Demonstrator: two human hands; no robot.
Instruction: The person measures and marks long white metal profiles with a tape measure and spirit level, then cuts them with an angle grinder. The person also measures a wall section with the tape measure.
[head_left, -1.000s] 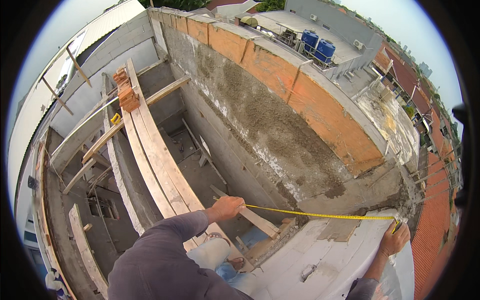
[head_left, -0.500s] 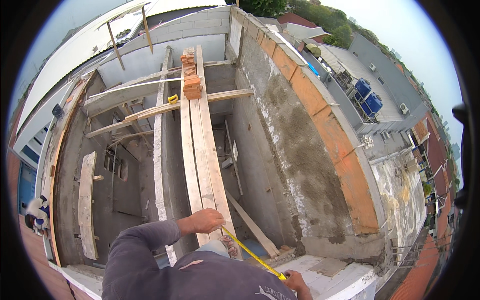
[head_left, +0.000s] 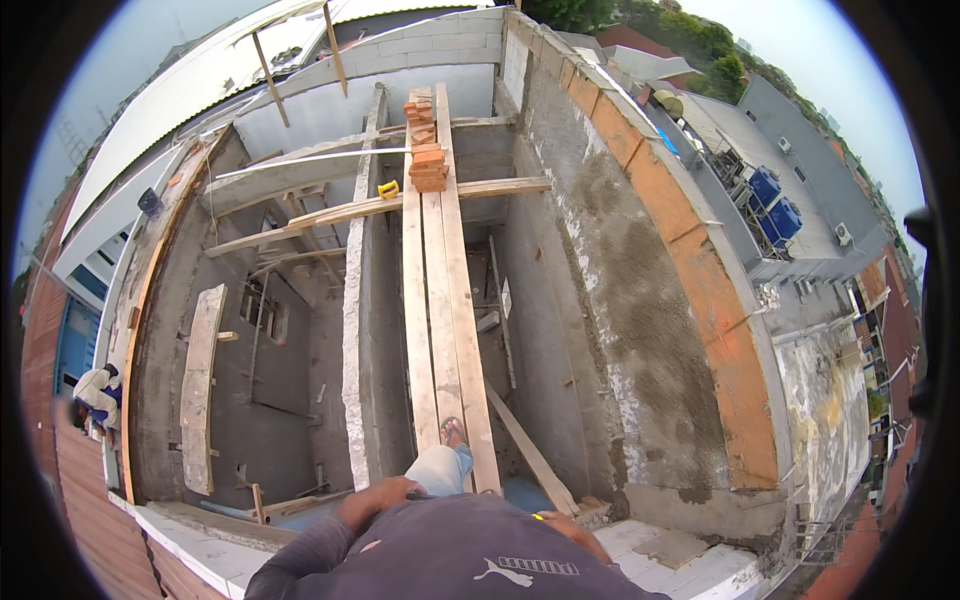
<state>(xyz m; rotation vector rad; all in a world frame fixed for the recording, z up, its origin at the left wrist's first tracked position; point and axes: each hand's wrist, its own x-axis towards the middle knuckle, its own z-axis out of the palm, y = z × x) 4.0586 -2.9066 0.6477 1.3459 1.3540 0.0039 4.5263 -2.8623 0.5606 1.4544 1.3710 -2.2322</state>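
My left hand (head_left: 388, 494) lies against my thigh in pale blue trousers (head_left: 436, 468), fingers loosely stretched and partly hidden; nothing shows in it. My right hand (head_left: 580, 535) is close to my waist, mostly hidden by my dark shirt. A small yellow piece of the tape measure (head_left: 541, 516) shows at its fingers. No drawn-out blade is visible. My sandalled foot (head_left: 453, 431) stands on wooden planks (head_left: 420, 330) that run away from me over the open rooms. Orange bricks (head_left: 428, 168) are stacked on their far part, with a yellow-handled tool (head_left: 388, 189) beside them.
Deep rooms drop away on both sides of the planks. A rough plastered wall (head_left: 640, 260) rises at right, and a narrow wall top (head_left: 354, 330) runs at left. Timber beams (head_left: 480, 190) cross under the planks. Another person (head_left: 97, 395) crouches at the far left, lower down.
The yellow blade stretched between my hands is gone from view. My left hand has drawn back from the planks to my thigh; my right hand has come in toward my waist.
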